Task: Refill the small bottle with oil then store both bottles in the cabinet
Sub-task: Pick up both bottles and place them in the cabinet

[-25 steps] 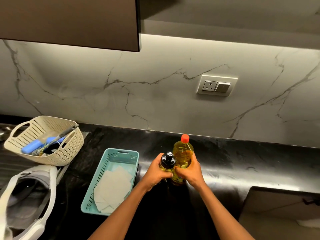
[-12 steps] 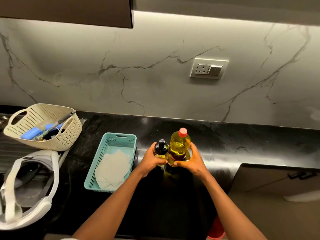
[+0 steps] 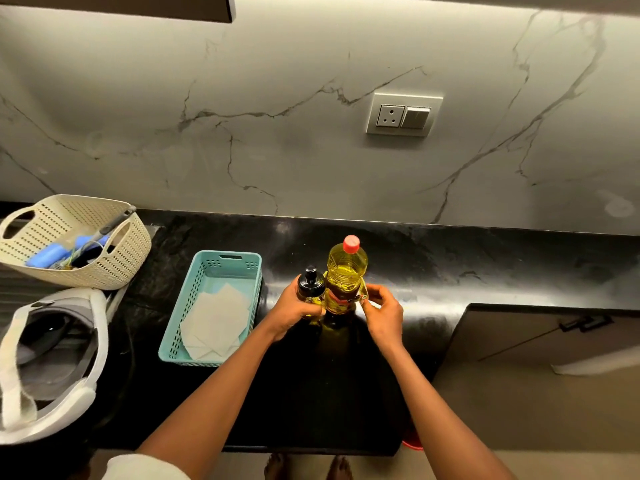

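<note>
Black polished stone counter (image 3: pixel 450 271) against a marble-look wall, socket plate (image 3: pixel 403 114) up on the wall. Mid-counter, both bottles upright and touching: small bottle (image 3: pixel 310 289) with black pump-style top on the left, big oil bottle (image 3: pixel 346 278) with red cap (image 3: pixel 351 244) on the right, nearly full. Left hand (image 3: pixel 294 310) wrapped around the small bottle's body, holding it. Right hand (image 3: pixel 382 311) just beside the big bottle's lower right side, fingers loosely curled, fingertips at or near the label; cannot tell if it actually grips. Both caps on, so pouring likely not started. Big bottle looks heavy, thin squeezable plastic, possibly oily; best taken around the waist under the shoulder. Small one is light and rigid-looking; hold the body, not the pump. Teal tray (image 3: pixel 207 271) with folded cloths near left, cream basket (image 3: pixel 117 258) far left, white headset (image 3: pixel 52 358) near left. Open counter to the right and front; near edge is close, lower cabinet door (image 3: pixel 519 341) near right, upper cabinet (image 3: pixel 138 8) far left overhead.
</note>
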{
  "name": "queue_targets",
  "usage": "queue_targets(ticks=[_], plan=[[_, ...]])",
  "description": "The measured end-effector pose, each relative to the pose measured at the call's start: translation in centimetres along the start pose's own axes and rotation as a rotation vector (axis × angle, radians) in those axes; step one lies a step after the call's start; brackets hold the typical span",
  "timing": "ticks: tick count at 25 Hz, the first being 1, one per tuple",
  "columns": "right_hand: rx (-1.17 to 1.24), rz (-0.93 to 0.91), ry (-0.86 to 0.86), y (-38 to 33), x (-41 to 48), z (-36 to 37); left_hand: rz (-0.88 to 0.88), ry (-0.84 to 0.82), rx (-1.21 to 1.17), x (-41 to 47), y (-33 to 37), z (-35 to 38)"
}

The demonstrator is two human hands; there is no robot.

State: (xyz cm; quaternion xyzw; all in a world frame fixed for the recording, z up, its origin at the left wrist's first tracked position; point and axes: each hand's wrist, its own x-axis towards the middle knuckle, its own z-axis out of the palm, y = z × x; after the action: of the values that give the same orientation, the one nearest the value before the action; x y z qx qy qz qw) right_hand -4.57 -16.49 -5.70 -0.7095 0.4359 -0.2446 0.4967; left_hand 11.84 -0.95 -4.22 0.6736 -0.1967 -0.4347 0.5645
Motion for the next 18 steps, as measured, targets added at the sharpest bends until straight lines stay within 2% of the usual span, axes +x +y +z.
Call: queue_targets(ticks=[4,10,18], plan=[[0.088,0.058,0.001,0.2,0.8,1.5,-0.002,-0.011,-0.019,0.4,0.2,0.1],[0.15,0.069,-0.295,0.5,2.6,1.5,-0.001,0.003,-0.051,0.6,0.3,0.5],[0.04,0.011,-0.574,0.6,5.2,0.5,0.002,-0.018,-0.051,0.8,0.4,0.2]])
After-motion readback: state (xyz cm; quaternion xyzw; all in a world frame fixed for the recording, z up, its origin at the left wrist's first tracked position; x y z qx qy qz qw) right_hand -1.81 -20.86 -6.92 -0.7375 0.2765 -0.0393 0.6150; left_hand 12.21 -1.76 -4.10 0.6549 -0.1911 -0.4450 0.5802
